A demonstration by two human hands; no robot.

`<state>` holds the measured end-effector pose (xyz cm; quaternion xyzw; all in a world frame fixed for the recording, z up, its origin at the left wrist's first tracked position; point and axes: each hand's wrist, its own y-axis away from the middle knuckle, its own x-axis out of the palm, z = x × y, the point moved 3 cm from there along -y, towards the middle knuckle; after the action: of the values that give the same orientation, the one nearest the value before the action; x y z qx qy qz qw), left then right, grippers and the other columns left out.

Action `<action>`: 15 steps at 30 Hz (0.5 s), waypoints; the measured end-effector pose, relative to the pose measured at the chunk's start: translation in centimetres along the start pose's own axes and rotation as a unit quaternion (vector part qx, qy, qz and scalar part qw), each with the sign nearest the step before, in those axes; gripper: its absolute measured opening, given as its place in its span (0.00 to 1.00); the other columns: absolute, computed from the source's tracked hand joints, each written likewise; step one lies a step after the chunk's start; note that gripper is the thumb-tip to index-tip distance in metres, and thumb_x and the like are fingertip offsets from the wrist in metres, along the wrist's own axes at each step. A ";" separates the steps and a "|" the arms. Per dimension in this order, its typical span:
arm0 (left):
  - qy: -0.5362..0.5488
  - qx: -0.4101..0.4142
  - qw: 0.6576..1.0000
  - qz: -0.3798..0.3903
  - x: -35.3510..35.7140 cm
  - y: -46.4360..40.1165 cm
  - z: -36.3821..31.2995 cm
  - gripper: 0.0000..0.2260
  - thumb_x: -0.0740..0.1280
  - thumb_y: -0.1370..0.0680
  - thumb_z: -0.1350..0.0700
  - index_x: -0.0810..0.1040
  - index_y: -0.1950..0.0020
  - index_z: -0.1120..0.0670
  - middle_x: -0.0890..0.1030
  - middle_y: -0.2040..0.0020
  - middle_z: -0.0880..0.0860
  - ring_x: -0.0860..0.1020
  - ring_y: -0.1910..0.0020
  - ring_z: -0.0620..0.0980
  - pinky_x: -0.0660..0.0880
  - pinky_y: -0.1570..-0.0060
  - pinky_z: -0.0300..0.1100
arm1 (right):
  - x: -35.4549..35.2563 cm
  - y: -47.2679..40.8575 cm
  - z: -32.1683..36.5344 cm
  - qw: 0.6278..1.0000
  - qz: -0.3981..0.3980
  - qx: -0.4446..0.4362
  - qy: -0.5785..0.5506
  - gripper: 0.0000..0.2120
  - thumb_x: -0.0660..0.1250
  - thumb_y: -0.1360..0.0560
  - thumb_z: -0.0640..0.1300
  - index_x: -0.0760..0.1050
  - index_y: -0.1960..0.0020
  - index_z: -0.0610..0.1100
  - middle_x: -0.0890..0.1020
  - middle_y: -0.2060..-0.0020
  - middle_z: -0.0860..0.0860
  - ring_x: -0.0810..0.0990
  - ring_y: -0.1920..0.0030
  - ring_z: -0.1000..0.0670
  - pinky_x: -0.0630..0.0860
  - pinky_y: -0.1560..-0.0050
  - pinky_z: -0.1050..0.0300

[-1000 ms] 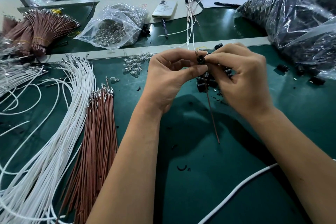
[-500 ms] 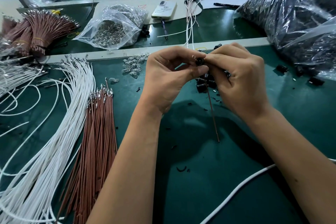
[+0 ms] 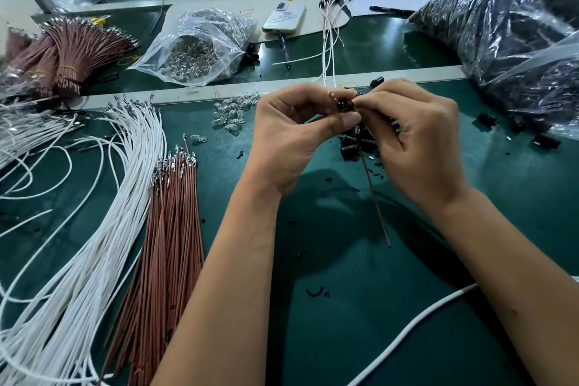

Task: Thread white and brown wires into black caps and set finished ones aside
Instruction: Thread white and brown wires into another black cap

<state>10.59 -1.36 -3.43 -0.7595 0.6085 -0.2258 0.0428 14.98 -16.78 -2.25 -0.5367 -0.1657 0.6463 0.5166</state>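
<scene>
Hands meet above the green table (image 3: pixel 360 338): the left hand (image 3: pixel 291 138) pinches a black cap (image 3: pixel 344 104) between thumb and forefinger, and the right hand (image 3: pixel 419 141) grips a brown wire (image 3: pixel 374 200) at the cap, its free end hanging down to the table. Loose black caps (image 3: pixel 357 142) lie just under the hands, with white wires (image 3: pixel 103 213) and a brown wire bundle (image 3: pixel 170 229) to the left.

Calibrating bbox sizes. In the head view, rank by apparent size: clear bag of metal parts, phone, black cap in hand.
1. clear bag of metal parts
2. phone
3. black cap

The cap sits nearer the camera yet looks smallest, so the order is safe.
</scene>
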 end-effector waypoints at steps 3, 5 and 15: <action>0.006 -0.001 1.000 -0.001 -0.1 -0.1 0.0 0.12 0.74 0.33 0.77 0.80 0.57 0.62 0.86 0.58 0.52 0.80 0.59 0.49 0.79 0.55 0.40 | 0.0 0.0 0.1 1.000 0.001 -0.003 0.001 0.06 0.69 0.19 0.34 0.85 0.49 0.33 0.84 0.55 0.42 0.82 0.55 0.42 0.79 0.52 0.51; 0.009 -0.001 1.000 -0.001 0.0 -0.1 0.1 0.12 0.74 0.33 0.77 0.80 0.58 0.62 0.86 0.57 0.53 0.79 0.58 0.50 0.79 0.54 0.40 | 0.1 -0.1 0.1 1.000 0.003 -0.005 0.001 0.06 0.68 0.19 0.34 0.84 0.48 0.33 0.84 0.55 0.42 0.82 0.54 0.41 0.79 0.52 0.51; 0.012 -0.001 1.000 -0.009 0.0 0.0 0.0 0.14 0.73 0.33 0.78 0.78 0.51 0.68 0.85 0.59 0.52 0.79 0.58 0.51 0.79 0.55 0.40 | 0.2 0.0 0.1 1.000 0.011 -0.006 0.002 0.07 0.68 0.19 0.33 0.84 0.48 0.33 0.84 0.55 0.42 0.82 0.54 0.41 0.77 0.50 0.56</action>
<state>10.64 -1.38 -3.44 -0.7623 0.6020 -0.2353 0.0326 14.91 -16.59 -2.28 -0.5429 -0.1632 0.6496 0.5065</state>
